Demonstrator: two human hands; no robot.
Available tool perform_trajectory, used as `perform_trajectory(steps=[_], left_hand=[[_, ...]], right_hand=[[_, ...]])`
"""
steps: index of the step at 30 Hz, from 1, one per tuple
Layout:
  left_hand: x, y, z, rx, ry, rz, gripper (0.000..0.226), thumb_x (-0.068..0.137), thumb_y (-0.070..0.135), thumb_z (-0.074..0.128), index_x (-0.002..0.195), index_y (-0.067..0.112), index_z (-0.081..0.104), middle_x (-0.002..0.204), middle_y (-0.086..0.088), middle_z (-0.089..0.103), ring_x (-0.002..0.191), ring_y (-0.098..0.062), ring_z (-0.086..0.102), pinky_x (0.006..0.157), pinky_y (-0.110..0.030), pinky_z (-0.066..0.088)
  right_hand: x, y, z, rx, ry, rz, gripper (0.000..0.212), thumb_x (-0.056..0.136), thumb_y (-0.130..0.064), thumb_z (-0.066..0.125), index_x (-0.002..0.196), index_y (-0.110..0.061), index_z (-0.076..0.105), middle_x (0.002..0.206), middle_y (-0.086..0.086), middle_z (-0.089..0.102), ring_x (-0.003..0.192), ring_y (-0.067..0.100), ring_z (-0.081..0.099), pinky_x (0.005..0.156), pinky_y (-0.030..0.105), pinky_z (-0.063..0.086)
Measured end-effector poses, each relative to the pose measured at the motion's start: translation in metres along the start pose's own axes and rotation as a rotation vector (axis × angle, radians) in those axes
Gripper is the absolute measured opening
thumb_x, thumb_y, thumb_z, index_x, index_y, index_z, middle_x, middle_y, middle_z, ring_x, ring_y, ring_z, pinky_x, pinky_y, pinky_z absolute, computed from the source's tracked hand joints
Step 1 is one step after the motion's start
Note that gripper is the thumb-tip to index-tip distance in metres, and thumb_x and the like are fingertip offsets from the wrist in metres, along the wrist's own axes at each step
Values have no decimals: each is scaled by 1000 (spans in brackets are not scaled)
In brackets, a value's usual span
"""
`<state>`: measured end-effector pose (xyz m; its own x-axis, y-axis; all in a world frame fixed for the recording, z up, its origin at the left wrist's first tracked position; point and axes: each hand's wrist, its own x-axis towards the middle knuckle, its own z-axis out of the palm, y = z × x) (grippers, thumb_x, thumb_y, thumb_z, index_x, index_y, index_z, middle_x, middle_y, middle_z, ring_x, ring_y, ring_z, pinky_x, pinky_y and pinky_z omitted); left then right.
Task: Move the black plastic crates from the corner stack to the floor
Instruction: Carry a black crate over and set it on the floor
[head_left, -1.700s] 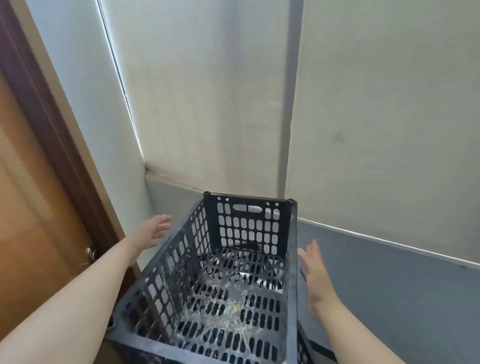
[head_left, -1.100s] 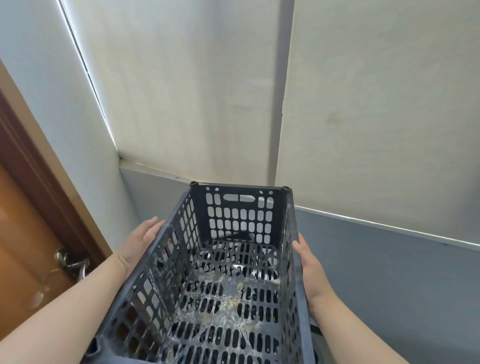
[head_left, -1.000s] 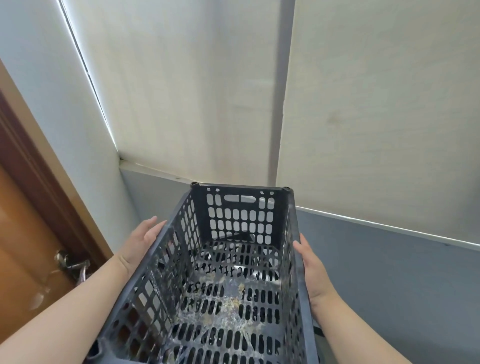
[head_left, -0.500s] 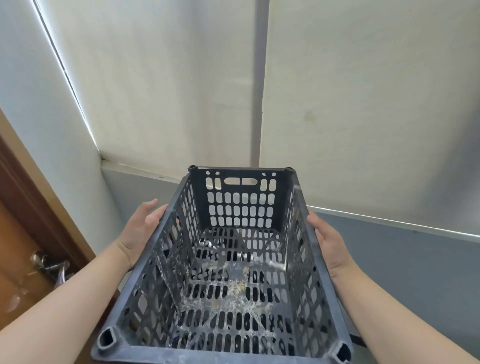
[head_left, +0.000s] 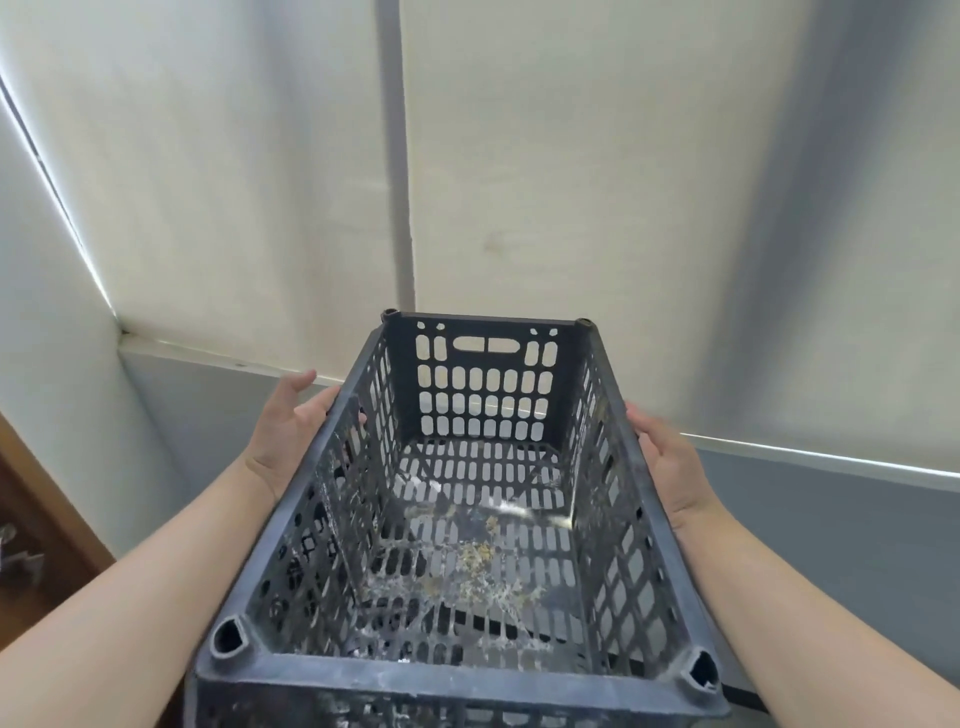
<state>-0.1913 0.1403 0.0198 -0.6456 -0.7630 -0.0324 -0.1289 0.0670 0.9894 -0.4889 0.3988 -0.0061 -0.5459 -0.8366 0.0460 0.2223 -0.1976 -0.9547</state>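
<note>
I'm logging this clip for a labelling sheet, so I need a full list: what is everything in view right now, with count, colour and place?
black plastic crate: one, black with slotted walls and floor, centre of the view, held between both hands; whitish and yellowish grime on its floor.
roller blinds: two panels, off-white, filling the upper view behind the crate.
wall: grey-blue, below the blinds at right and left.
door: one, brown wood, at the lower left edge; a metal handle shows blurred at the edge.
cable: one, black, at the lower right beside the crate's near corner.
left hand: one, pressed on the crate's left long side.
right hand: one, pressed on the crate's right long side.
</note>
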Motion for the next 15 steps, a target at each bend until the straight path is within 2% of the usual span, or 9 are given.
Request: perform_trajectory(steps=[3, 6, 8, 9, 10, 11, 12, 13, 15], left_hand=[[-9, 15, 51, -53, -11, -5, 60, 95, 60, 19, 131, 24, 52, 113, -9, 64, 83, -22, 53, 69, -32, 42], [-19, 24, 106, -64, -19, -22, 51, 98, 56, 18, 118, 30, 57, 115, -4, 64, 90, -16, 58, 72, -26, 47], [-22, 24, 140, -77, -50, -40, 54, 95, 60, 22, 120, 28, 58, 119, -8, 62, 95, -18, 58, 73, -26, 49], [-23, 24, 156, -70, -60, -50, 56, 92, 61, 24, 122, 28, 57, 119, -11, 60, 89, -18, 58, 70, -27, 47], [-25, 25, 172, -54, -62, -60, 57, 92, 61, 23, 125, 28, 55, 117, -11, 59, 80, -16, 58, 66, -29, 43], [-27, 26, 189, -36, -62, -68, 56, 93, 59, 21, 129, 29, 51, 115, -8, 60, 72, -12, 58, 63, -28, 41], [-29, 28, 206, -35, -70, -82, 56, 94, 58, 20, 133, 29, 48, 114, -5, 62, 70, -10, 59, 63, -28, 41], [-30, 28, 222, -49, -85, -88, 58, 92, 58, 22, 134, 28, 48, 117, -4, 63, 74, -10, 62, 68, -29, 44], [-35, 29, 248, -81, -134, -84, 67, 83, 63, 30, 130, 24, 55, 130, -10, 63, 101, -26, 65, 93, -41, 47]], right_hand=[[-22, -20, -42, 46, -7, 10, 37, 111, -24, 36, 118, -5, 67, 82, 4, 80, 68, 18, 77, 57, 25, 60], [-44, -37, -89, 59, 29, 5, 38, 111, -23, 35, 118, -8, 68, 86, 4, 81, 72, 18, 79, 58, 24, 60], [-56, -42, -125, 42, 60, 0, 37, 110, -24, 38, 122, -7, 69, 96, 5, 82, 81, 18, 80, 67, 25, 61], [-63, -45, -140, 38, 74, -10, 39, 107, -30, 45, 128, -6, 68, 108, 6, 81, 93, 19, 79, 78, 29, 61], [-68, -47, -156, 30, 100, -22, 50, 100, -39, 57, 138, -7, 64, 125, 8, 76, 110, 22, 75, 93, 35, 57], [-75, -48, -173, 31, 119, -13, 72, 88, -49, 71, 147, -8, 58, 140, 7, 68, 125, 25, 67, 105, 40, 50], [-84, -52, -186, 9, 142, 2, 92, 77, -54, 80, 152, -7, 52, 144, 6, 64, 130, 28, 63, 108, 41, 47], [-95, -58, -196, -1, 153, 6, 94, 77, -54, 80, 152, -6, 51, 137, 3, 68, 122, 26, 66, 101, 38, 51], [-108, -61, -218, -13, 168, -8, 62, 97, -42, 61, 145, -3, 56, 109, -1, 78, 95, 16, 75, 78, 28, 58]])
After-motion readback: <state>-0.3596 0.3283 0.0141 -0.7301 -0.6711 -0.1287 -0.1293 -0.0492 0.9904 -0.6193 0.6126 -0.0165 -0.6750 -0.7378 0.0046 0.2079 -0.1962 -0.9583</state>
